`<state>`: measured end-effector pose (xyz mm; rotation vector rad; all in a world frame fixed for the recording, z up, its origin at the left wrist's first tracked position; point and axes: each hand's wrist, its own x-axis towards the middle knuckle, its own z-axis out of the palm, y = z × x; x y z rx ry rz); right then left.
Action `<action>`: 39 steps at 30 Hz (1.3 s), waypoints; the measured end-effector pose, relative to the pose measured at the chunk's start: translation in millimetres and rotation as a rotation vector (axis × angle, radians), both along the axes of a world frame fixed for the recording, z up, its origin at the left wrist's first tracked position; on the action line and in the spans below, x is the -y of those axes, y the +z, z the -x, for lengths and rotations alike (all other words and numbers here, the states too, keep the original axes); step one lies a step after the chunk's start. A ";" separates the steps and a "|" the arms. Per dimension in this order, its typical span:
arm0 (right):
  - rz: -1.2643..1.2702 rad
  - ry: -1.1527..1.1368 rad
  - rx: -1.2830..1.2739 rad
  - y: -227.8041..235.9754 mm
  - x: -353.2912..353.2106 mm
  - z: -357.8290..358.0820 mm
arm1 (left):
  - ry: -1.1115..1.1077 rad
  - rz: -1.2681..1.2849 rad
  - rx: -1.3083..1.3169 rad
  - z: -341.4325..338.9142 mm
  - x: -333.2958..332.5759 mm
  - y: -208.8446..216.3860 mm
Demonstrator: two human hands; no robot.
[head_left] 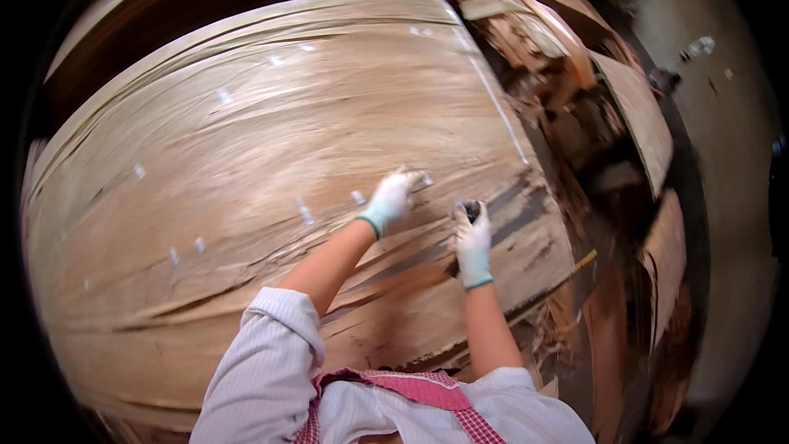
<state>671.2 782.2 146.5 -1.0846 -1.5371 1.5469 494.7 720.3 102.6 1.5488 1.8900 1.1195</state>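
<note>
A large pale-brown wood veneer sheet (312, 131) lies spread before me, wrinkled and split, with dark gaps near its right side. My left hand (391, 201), in a white glove with a green cuff, rests at the sheet with its fingers bunched and blurred. Right by its fingertips is a short white tape piece (426, 180). My right hand (473, 248), gloved alike, is closed around a small dark roll (471, 210), seen only in part. Several more white tape pieces, one of them a strip (305, 211), are scattered over the veneer.
A long white strip (493, 99) runs along the sheet's right edge. Torn veneer scraps (526, 29) are heaped beyond that edge, with curved veneer pieces (637, 115) farther right. Litter (700, 48) lies on the grey floor (735, 214). A thin yellowish stick (584, 261) juts out at the near right.
</note>
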 end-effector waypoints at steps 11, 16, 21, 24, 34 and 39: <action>-0.207 0.938 0.018 51.7 215.3 45.0 | 0.607 -0.419 1.178 -93.0 303.3 73.5; -0.333 1.034 0.279 25.1 303.1 76.2 | 0.851 -0.500 0.957 -88.2 398.1 49.5; -0.168 1.144 0.395 8.1 420.8 115.4 | 1.134 -0.332 0.724 -56.2 509.6 31.7; 0.185 1.197 0.309 -3.5 492.8 148.1 | 1.289 -0.359 0.449 -7.7 588.9 7.1; -0.201 1.096 0.512 -64.0 576.5 256.1 | 1.294 0.229 -0.050 117.0 667.7 -13.1; -0.258 0.984 0.487 -79.8 584.5 317.6 | 1.293 0.283 -0.128 182.2 658.7 8.6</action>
